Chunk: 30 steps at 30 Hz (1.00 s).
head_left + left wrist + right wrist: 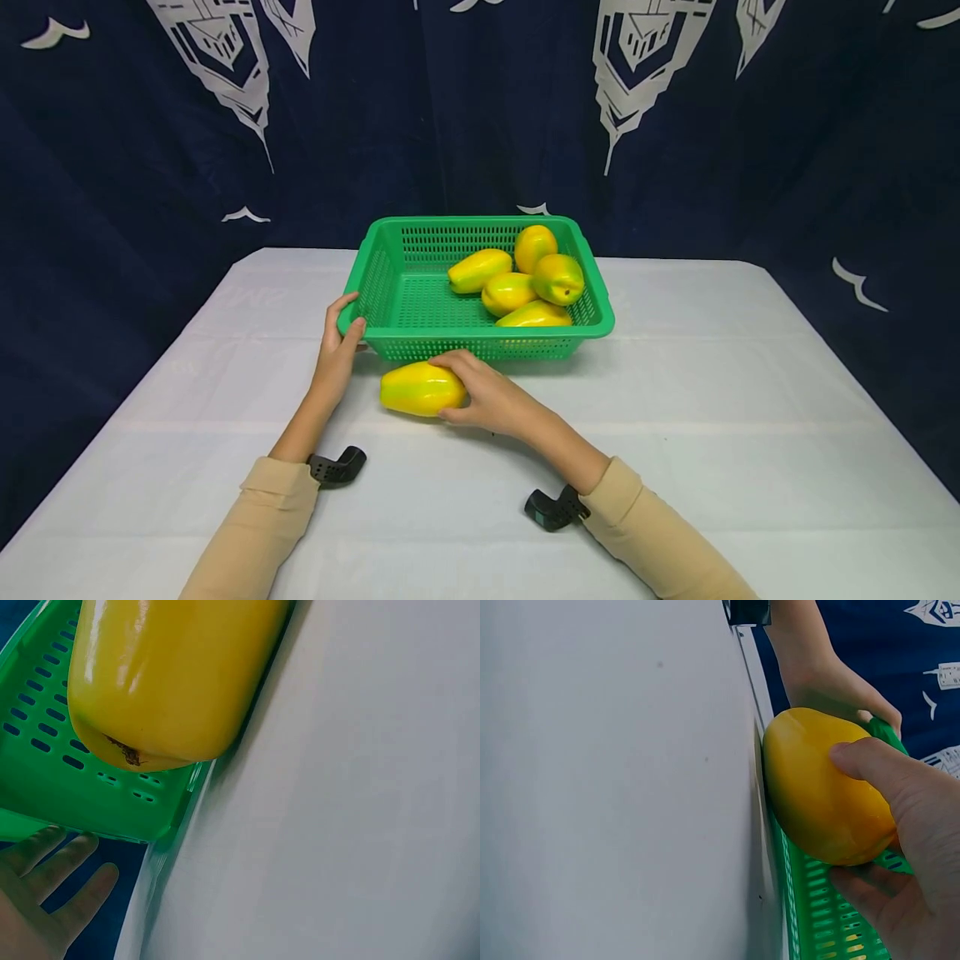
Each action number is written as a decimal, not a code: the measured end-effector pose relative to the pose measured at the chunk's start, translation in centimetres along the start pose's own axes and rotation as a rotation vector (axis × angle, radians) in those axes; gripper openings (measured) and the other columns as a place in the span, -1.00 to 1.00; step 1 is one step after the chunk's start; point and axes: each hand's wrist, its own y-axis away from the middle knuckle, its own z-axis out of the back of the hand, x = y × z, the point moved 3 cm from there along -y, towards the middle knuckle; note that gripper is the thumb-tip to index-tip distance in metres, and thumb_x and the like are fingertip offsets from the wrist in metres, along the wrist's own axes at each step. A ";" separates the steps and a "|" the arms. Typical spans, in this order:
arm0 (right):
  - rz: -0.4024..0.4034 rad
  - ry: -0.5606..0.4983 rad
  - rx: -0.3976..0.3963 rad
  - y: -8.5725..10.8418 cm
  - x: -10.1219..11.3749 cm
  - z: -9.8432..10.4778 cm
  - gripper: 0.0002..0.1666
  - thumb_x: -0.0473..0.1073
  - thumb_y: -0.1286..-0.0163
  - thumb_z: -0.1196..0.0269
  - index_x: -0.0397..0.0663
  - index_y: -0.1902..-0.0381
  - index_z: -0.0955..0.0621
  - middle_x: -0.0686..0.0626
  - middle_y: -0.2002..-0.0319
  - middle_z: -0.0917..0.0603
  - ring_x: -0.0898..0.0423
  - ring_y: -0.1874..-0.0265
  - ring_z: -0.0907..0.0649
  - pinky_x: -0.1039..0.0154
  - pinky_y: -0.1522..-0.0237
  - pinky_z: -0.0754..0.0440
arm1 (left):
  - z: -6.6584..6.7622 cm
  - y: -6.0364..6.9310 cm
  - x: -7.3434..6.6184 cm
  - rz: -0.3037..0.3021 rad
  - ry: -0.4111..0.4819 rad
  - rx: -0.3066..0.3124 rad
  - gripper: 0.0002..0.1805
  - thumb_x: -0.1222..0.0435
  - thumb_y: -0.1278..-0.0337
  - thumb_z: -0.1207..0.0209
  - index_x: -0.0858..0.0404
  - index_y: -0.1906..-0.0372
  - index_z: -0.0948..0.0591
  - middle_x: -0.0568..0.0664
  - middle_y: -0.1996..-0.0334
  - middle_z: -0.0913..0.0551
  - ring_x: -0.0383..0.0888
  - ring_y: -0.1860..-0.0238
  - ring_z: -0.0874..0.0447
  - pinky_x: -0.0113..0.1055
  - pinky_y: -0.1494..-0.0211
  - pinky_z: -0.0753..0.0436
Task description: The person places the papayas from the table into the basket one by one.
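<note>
A yellow-green papaya (420, 389) lies on its side on the white cloth, just in front of the green plastic basket (480, 332). My right hand (483, 396) holds it by the right end, thumb on the near side and fingers on the far side. In the right wrist view the thumb presses the glossy skin of the papaya (817, 787). My left hand (337, 350) grips the basket's front left corner, with the thumb over the rim. Seen from the left wrist, the papaya (176, 675) shows a dark stem scar, and it hides part of the basket wall.
Several more papayas (508, 294) sit in the right half of the basket, some leaning on each other. Bare basket floor (420, 300) shows on the left. White cloth (750, 417) covers the table. A dark blue patterned curtain (450, 108) hangs behind it.
</note>
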 end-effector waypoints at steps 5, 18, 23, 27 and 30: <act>0.001 0.013 -0.001 0.1 0.2 0.1 -0.25 -0.06 -0.11 -0.30 -0.03 -0.25 -0.31 -0.03 -0.17 -0.38 0.05 -0.16 -0.41 0.12 -0.20 -0.37 | 0.0 -0.1 0.1 -0.005 0.002 0.002 -0.47 0.20 -0.34 0.20 0.15 -0.36 -0.04 0.05 0.09 -0.25 -0.20 0.19 -0.29 0.00 -0.05 -0.36; 0.000 0.029 0.005 0.4 0.9 1.6 -0.24 -0.01 -0.09 -0.31 0.05 -0.25 -0.31 0.01 -0.17 -0.38 0.11 -0.13 -0.42 0.14 -0.17 -0.40 | 0.3 -1.2 1.7 -0.026 0.007 0.009 -0.46 0.15 -0.33 0.17 0.01 -0.37 -0.04 0.04 0.02 -0.27 -0.22 0.18 -0.31 -0.08 -0.02 -0.39; 0.026 0.018 0.010 0.4 1.3 2.3 -0.26 -0.02 -0.10 -0.31 0.06 -0.24 -0.31 0.03 -0.19 -0.36 0.13 -0.15 -0.41 0.15 -0.19 -0.39 | 0.5 -1.3 2.2 -0.020 0.015 0.008 -0.46 0.17 -0.33 0.18 0.01 -0.37 -0.04 0.17 -0.16 -0.21 -0.23 0.16 -0.33 -0.10 -0.01 -0.39; 0.038 0.016 0.021 0.6 1.6 2.5 -0.27 -0.02 -0.11 -0.29 0.07 -0.24 -0.31 0.04 -0.21 -0.34 0.12 -0.17 -0.39 0.16 -0.21 -0.37 | 0.5 -1.2 2.3 -0.001 0.015 0.013 -0.46 0.20 -0.34 0.19 0.05 -0.38 -0.02 0.19 -0.18 -0.20 -0.26 0.17 -0.32 -0.12 0.00 -0.39; 0.043 0.011 0.021 0.8 1.9 2.8 -0.27 -0.02 -0.12 -0.29 0.07 -0.24 -0.30 0.05 -0.21 -0.34 0.13 -0.18 -0.38 0.15 -0.22 -0.36 | 0.5 -1.1 2.3 0.003 0.018 0.019 -0.46 0.18 -0.34 0.19 0.06 -0.38 -0.02 0.17 -0.20 -0.20 -0.23 0.16 -0.35 -0.13 0.00 -0.38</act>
